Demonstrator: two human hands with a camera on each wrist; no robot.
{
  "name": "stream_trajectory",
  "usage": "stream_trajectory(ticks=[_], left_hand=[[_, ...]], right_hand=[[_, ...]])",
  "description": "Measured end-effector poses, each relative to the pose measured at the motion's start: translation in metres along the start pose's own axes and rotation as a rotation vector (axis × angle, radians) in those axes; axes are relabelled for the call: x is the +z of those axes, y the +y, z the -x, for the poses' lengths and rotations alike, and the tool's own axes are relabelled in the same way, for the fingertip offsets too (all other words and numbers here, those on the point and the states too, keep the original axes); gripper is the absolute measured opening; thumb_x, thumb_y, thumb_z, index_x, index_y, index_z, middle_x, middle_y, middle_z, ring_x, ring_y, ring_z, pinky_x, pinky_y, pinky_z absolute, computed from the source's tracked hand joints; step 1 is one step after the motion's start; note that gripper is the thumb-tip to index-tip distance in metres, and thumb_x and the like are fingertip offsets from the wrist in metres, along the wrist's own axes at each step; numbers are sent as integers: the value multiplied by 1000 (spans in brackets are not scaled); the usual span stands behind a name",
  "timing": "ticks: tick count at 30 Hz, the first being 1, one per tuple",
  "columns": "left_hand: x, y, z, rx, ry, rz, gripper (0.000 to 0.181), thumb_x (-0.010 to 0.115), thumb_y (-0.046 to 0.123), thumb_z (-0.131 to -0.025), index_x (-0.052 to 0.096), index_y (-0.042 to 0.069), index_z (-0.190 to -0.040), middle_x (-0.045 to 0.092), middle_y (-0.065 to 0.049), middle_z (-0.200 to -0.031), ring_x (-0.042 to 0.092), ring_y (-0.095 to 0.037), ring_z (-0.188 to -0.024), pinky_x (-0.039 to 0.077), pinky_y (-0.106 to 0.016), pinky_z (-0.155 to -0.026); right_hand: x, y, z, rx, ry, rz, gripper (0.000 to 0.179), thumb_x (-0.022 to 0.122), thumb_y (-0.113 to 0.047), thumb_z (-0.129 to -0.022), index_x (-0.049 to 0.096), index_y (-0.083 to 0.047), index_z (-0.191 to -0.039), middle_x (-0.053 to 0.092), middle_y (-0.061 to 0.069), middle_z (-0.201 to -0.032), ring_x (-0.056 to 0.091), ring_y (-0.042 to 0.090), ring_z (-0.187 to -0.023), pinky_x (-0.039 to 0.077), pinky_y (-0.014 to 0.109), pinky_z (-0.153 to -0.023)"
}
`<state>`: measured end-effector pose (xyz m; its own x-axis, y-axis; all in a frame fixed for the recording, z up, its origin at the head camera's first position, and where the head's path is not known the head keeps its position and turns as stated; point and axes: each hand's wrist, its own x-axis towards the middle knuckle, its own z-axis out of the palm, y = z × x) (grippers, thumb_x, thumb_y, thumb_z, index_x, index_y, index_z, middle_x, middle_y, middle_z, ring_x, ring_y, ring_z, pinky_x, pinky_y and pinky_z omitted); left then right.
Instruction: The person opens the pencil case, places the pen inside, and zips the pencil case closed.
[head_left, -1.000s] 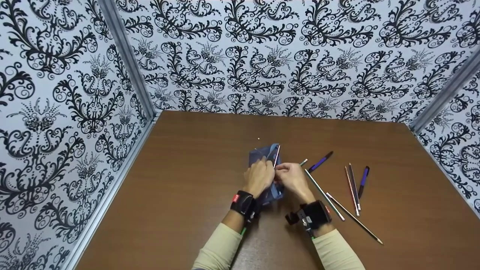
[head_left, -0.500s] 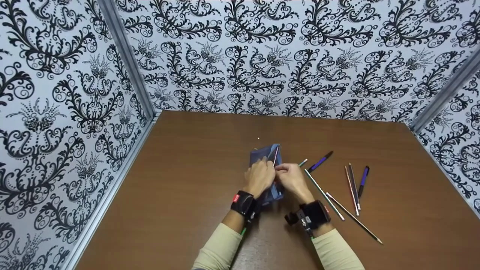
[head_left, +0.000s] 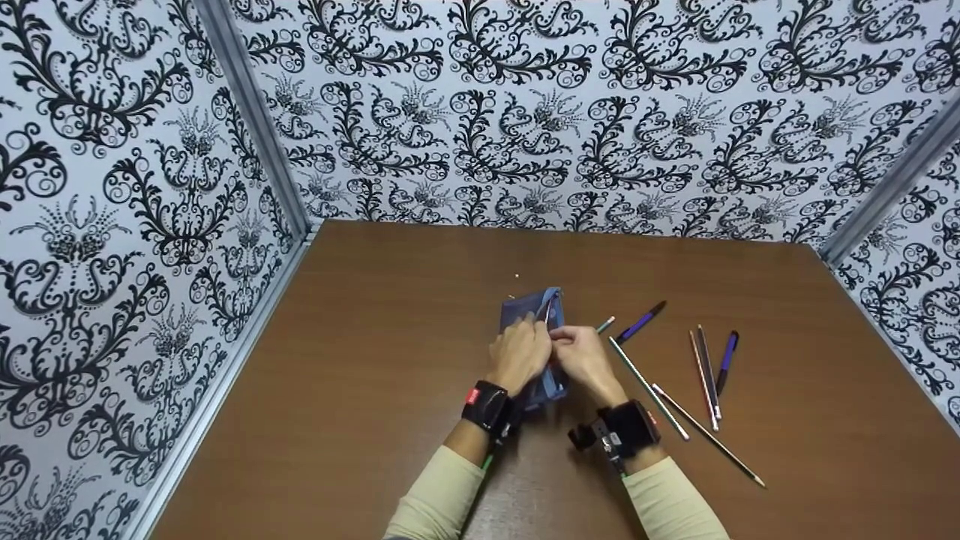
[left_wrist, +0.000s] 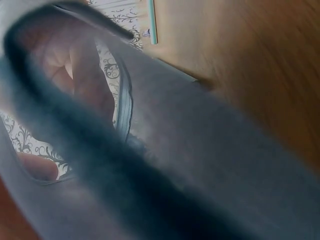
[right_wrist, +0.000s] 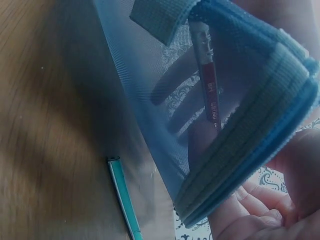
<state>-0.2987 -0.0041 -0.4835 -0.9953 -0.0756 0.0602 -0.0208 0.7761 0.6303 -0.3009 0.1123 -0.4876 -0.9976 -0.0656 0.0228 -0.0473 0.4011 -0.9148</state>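
A blue mesh zip pencil case (head_left: 555, 382) stands tilted between the two hands. My left hand (head_left: 520, 349) grips its near left side, fingers curled over it. My right hand (head_left: 585, 356) is at the right edge, its fingers and thumb curled at the zip side. In the right wrist view, a dark red pencil (right_wrist: 210, 87) shows through the mesh, with fingers behind it. The zip edge (right_wrist: 245, 145) crosses in front of the hand. The left wrist view shows the zip opening (left_wrist: 124, 105) parted, with fingers visible through it.
Right of the hands lie a green-and-white pencil (head_left: 649, 388), a dark pencil (head_left: 709, 436), a red pencil (head_left: 703, 379), a grey one (head_left: 709, 367) and two blue pens (head_left: 641, 322). A teal pencil end (head_left: 606, 325) shows beside the right hand. Patterned walls (head_left: 525, 112) enclose the brown table (head_left: 360, 360).
The pencil at the case's opening has sunk lower, with less of it standing out at the top corner. The case has shifted slightly; both hands stay nearly in place.
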Motion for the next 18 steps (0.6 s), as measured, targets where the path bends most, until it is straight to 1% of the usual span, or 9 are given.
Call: stream_trajectory(ticks=[6, 11, 15, 18], left_hand=[[-1, 0, 1, 6, -2, 8, 55, 26, 35, -103, 55, 11, -142, 62, -11, -133, 62, -39, -115, 47, -56, -95], [-3, 0, 0, 17, 8, 21, 53, 28, 34, -102, 57, 10, -139, 63, -12, -131, 62, -40, -114, 48, -57, -94], [-6, -3, -1, -1, 12, 51, 53, 29, 33, -102, 58, 10, -139, 61, -13, -137, 60, -41, -118, 46, -59, -97], [-8, -5, -3, -16, 12, 67, 53, 29, 34, -103, 56, 9, -141, 58, -13, -141, 58, -42, -121, 44, -59, -100]], right_hand=[[1, 0, 0, -6, 15, 43, 24, 58, 1, -84, 73, 9, -101, 75, 15, -86, 64, 10, -68, 50, 19, -61], [0, -2, 1, -10, -8, 9, 23, 59, 2, -85, 71, 11, -102, 75, 19, -88, 66, 12, -70, 51, 20, -61], [-2, -3, 1, -5, -22, -9, 22, 61, 0, -88, 71, 10, -105, 75, 20, -91, 69, 14, -73, 53, 20, -63], [-3, -4, 2, 8, -35, -46, 22, 61, 1, -89, 70, 10, -106, 75, 19, -90, 69, 14, -71, 54, 21, -62]])
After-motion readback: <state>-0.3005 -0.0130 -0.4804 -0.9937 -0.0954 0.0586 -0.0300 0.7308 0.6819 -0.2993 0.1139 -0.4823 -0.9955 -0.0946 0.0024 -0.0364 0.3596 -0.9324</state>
